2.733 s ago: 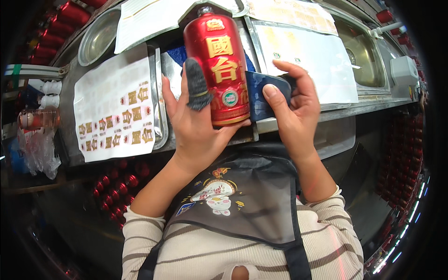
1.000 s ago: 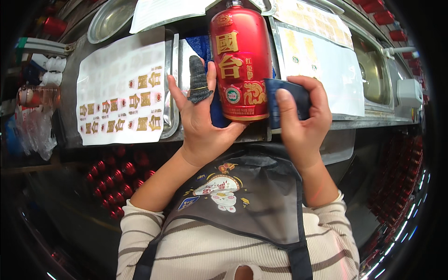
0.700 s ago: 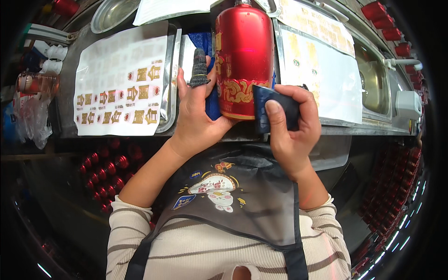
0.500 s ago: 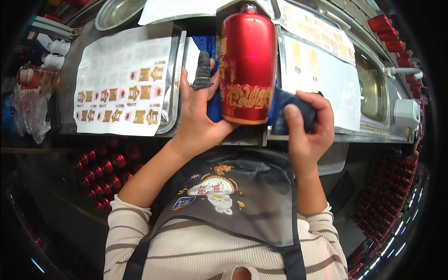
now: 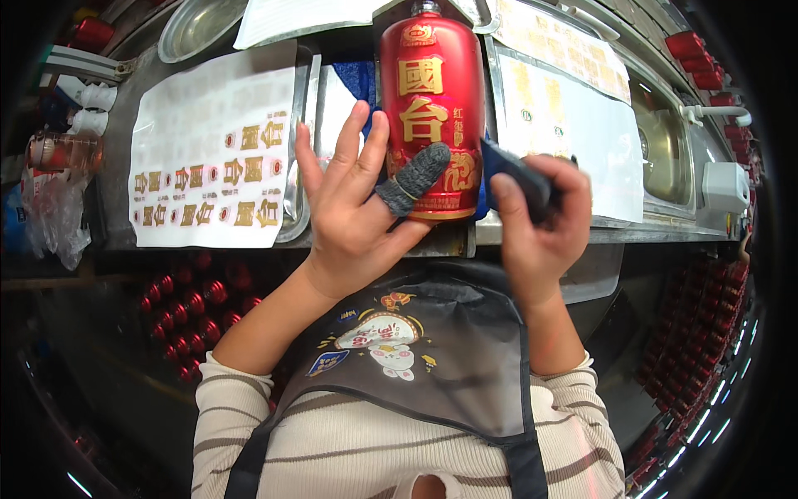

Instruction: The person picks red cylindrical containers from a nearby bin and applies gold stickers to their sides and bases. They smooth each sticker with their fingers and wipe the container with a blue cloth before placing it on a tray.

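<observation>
Head view shows a red bottle [image 5: 432, 116] with gold characters standing at the front edge of a steel counter [image 5: 532, 233], just before the person's chest. The left hand [image 5: 353, 208] is spread wide, fingers fanned, and only its thumb, covered with a grey finger cot [image 5: 413, 176], presses on the lower front of the bottle. The right hand [image 5: 540, 224] is closed around a dark blue cloth [image 5: 515, 175] that touches the bottle's right side. Because the bottle stands so near the counter edge and only one thumb steadies it, I judge that a firm wipe could push it over or off. To the left, a shallow steel tray [image 5: 295, 166] holds a sheet of gold labels [image 5: 212, 158]. On the right, a sink [image 5: 665, 150] seems to hold nothing, and a round steel bowl [image 5: 199, 29] at the top looks the same.
</observation>
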Tool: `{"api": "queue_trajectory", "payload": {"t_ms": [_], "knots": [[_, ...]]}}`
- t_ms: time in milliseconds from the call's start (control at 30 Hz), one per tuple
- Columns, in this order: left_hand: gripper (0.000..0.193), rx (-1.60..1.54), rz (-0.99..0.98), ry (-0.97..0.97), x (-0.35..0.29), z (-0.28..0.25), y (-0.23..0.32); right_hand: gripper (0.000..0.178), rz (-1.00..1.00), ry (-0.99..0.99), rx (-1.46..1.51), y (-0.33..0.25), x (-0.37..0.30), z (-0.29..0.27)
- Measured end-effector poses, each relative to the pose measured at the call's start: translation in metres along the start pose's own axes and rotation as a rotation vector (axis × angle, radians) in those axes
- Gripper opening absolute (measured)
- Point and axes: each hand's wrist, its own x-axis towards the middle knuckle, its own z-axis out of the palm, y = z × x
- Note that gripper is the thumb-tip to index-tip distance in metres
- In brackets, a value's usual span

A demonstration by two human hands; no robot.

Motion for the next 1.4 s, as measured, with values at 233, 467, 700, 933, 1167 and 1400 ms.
{"api": "queue_trajectory", "payload": {"t_ms": [233, 467, 700, 933, 1167, 1400], "knots": [[0.054, -0.014, -0.081, 0.083, -0.014, 0.007, -0.007, 0.042, -0.471, -0.386, -0.138, -0.028, 0.005, -0.011], [0.041, -0.134, -0.027, 0.075, -0.008, -0.005, -0.006, 0.041, -0.506, -0.377, -0.216, -0.031, 0.008, -0.005], [0.086, -0.198, -0.063, 0.165, -0.001, 0.004, 0.000, 0.038, -0.294, -0.325, -0.113, -0.030, -0.006, -0.018], [0.086, -0.168, 0.019, 0.021, 0.012, -0.001, -0.007, 0.037, -0.212, -0.242, -0.079, -0.022, -0.007, -0.014], [0.072, -0.136, 0.090, -0.047, 0.035, -0.009, 0.008, 0.035, -0.202, -0.147, -0.086, -0.016, 0.014, -0.003], [0.082, -0.134, 0.032, -0.006, 0.030, 0.000, 0.009, 0.045, -0.438, -0.196, -0.191, -0.019, 0.030, 0.001]]}}
